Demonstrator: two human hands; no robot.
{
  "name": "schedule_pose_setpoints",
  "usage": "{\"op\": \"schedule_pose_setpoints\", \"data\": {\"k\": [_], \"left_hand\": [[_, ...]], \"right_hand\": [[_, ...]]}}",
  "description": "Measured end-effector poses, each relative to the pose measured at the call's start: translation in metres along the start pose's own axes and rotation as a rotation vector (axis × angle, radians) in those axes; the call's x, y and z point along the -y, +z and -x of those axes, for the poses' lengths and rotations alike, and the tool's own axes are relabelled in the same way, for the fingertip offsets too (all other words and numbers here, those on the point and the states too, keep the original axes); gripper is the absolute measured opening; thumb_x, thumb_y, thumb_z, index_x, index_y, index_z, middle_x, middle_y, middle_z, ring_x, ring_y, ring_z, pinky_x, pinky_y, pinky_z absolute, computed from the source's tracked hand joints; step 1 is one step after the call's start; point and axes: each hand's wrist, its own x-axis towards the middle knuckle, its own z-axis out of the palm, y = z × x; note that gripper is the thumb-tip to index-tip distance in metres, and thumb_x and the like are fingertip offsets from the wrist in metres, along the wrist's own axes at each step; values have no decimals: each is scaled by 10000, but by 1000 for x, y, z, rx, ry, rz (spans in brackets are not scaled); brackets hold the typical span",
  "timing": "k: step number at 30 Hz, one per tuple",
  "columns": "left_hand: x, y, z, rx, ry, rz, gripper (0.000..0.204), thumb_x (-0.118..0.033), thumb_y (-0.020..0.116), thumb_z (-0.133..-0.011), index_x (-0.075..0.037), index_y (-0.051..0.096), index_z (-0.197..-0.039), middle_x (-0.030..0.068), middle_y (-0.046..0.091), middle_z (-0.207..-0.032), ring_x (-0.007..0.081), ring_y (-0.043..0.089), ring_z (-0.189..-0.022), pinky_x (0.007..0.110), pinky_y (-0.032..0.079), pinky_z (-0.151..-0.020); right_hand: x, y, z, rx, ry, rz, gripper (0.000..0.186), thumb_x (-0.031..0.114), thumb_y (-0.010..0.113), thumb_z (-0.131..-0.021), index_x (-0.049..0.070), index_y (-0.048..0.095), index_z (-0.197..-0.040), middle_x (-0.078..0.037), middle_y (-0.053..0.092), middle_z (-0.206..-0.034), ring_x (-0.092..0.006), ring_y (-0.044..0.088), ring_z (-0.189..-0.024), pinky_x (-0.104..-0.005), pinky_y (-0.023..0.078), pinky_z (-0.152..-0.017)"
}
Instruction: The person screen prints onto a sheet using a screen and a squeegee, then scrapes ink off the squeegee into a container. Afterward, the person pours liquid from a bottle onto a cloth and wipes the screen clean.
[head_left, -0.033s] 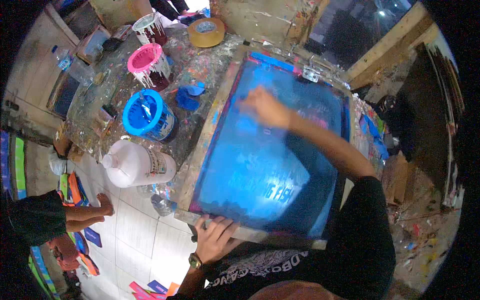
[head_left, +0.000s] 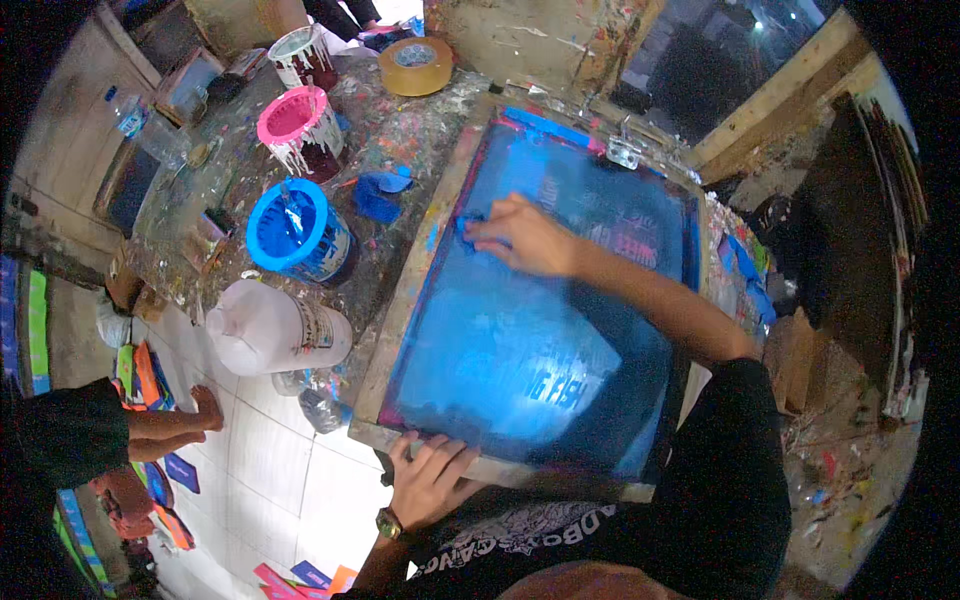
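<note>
A wooden-framed printing screen [head_left: 520,375] lies tilted before me, its mesh covered with wet-looking blue and showing faint lettering. My right hand [head_left: 525,238] reaches across to the mesh's left side. Its fingers are closed on a small blue rag [head_left: 468,224], mostly hidden under them, pressed against the mesh. My left hand [head_left: 432,478], with a watch at the wrist, grips the near left corner of the wooden frame, fingers curled over the edge. A metal hinge clamp [head_left: 622,152] sits at the screen's far edge.
Left of the screen stand a blue paint tub [head_left: 300,230], a pink one [head_left: 300,130], a white one [head_left: 302,58] and a white jug [head_left: 275,328]. A tape roll [head_left: 416,66] and a blue scrap [head_left: 380,196] lie on the paint-spattered table [head_left: 390,130]. Another person's hand [head_left: 207,410] shows at left.
My right hand has moved down and slightly left along the mesh, and the blue rag in its fingers now shows. My left hand stays on the frame.
</note>
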Motion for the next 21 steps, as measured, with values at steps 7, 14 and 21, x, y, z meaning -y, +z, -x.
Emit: {"op": "schedule_pose_setpoints", "data": {"k": [7, 14, 21], "left_hand": [[-2, 1, -3, 14, 31, 33, 482, -341, 816, -667, -130, 664, -1073, 3, 608, -1069, 171, 575, -1039, 478, 291, -996], [-4, 3, -1, 51, 3, 29, 468, -324, 809, -676, -115, 666, -1071, 19, 618, -1092, 183, 571, -1046, 480, 304, -977], [-11, -1, -3, 49, 3, 40, 468, -329, 815, -668, -124, 668, -1062, 15, 622, -1085, 184, 575, -1026, 478, 301, -978]], "right_hand": [[-59, -4, 2, 7, 171, 225, 203, 168, 647, -839, 105, 712, -1020, -129, 682, -964, -308, 631, -941, -430, 475, -890], [-41, 6, 14, -184, -18, 162, 145, 134, 568, -840, 49, 680, -879, -186, 671, -912, -345, 650, -888, -447, 531, -846], [-85, -23, 47, 3, 159, 0, 225, 145, 561, -862, 14, 664, -1013, -177, 685, -1068, -302, 679, -946, -416, 531, -904]]}}
